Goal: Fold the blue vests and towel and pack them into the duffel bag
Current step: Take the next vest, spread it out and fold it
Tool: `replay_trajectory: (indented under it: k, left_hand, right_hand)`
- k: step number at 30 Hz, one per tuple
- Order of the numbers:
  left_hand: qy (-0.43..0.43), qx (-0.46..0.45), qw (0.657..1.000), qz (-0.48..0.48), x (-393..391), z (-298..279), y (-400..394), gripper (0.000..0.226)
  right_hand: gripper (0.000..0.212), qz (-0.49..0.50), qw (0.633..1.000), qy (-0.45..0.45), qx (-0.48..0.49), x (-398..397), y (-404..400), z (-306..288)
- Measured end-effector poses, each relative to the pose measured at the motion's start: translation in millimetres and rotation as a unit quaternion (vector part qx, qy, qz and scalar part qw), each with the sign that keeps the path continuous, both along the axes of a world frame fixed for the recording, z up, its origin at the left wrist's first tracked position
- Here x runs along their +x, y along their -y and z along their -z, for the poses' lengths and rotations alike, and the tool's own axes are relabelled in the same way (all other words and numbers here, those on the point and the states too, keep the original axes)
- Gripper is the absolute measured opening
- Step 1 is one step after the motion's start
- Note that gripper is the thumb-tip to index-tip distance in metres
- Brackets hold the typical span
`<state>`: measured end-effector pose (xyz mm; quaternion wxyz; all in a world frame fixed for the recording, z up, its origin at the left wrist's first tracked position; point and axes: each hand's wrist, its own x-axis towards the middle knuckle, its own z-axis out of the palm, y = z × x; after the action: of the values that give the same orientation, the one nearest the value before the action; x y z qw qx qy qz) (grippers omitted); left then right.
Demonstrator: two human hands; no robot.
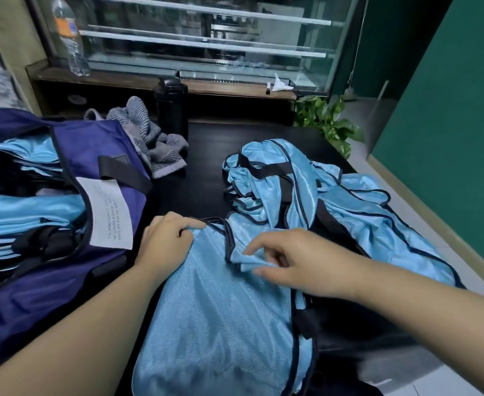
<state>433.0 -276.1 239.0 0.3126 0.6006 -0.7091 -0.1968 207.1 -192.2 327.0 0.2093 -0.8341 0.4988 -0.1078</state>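
Both hands work on the light-blue vest (221, 310) spread flat on the dark table (198, 181) nearest the person. Her or his left hand (166, 238) has its fingers curled round the vest's upper left corner, by the dark trim, and appears to hold that corner in place so the cloth stays taut. On the vest's right side, the right hand (289, 261) pinches a small raised fold of fabric between thumb and fingertips, the other fingers loosely bent; this looks like straightening a strap or edge ahead of a fold.

Left of the vest, touching its edge, sits the navy duffel bag (63, 281), open, with a white label (106, 212) on its flap. Folded blue vests (29, 212) already lie stacked inside, so the packing seems well under way.

Beyond the vest and to its right lies a crumpled heap of unfolded vests (286, 190), some draping over the table's edge, likely kept within reach as the next to fold. Farther off, just beyond the bag, the grey striped towel (149, 132) lies rumpled and unfolded beside a black flask (171, 104).
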Motion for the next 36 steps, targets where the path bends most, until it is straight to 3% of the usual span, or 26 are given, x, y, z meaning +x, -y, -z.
replay_trajectory:
  k: [5,10,13,15,17,19,22,25,27,29,32,36]
  left_hand:
    - [0.002,-0.002,1.000,0.002,0,0,0,0.042]
    - [-0.002,0.005,1.000,0.003,0,0,1,0.039]
    - [-0.007,0.000,1.000,0.003,0,1,1,0.038]
    - [-0.024,-0.003,1.000,0.003,0,0,1,0.036]
    - [-0.034,0.002,0.999,-0.007,0,-1,0,0.035]
    - [-0.034,0.017,0.999,-0.036,0,-1,1,0.028]
    - [-0.039,0.037,0.997,-0.062,-2,0,4,0.022]
    - [-0.023,0.053,0.998,-0.038,-2,-2,5,0.020]
    - [0.038,0.070,0.997,-0.009,-1,-5,9,0.018]
    - [0.068,0.117,0.991,0.016,1,-11,16,0.032]
    - [0.042,0.173,0.983,0.050,1,-21,29,0.037]
    - [0.035,0.213,0.976,0.037,-9,-42,41,0.023]
  right_hand:
    - [0.032,-0.002,0.999,-0.039,0.027,5,-10,15]
    - [0.020,0.197,0.978,-0.012,-0.071,-22,16,21]
    - [0.039,0.323,0.946,0.001,0.029,-39,28,27]
    - [0.047,0.363,0.918,0.075,0.140,-40,29,28]
    - [0.039,0.366,0.904,0.125,0.182,-38,29,29]
    - [0.043,0.360,0.911,0.097,0.179,-38,31,31]
    - [0.044,0.345,0.927,0.045,0.141,-35,32,38]
    - [0.042,0.340,0.930,0.089,0.106,-32,29,44]
    - [0.044,0.339,0.922,0.133,0.130,-31,27,41]
    - [0.035,0.343,0.915,0.104,0.183,-30,25,33]
    - [0.023,0.341,0.906,0.060,0.243,-30,25,24]
    - [0.015,0.349,0.895,0.116,0.251,-35,34,13]
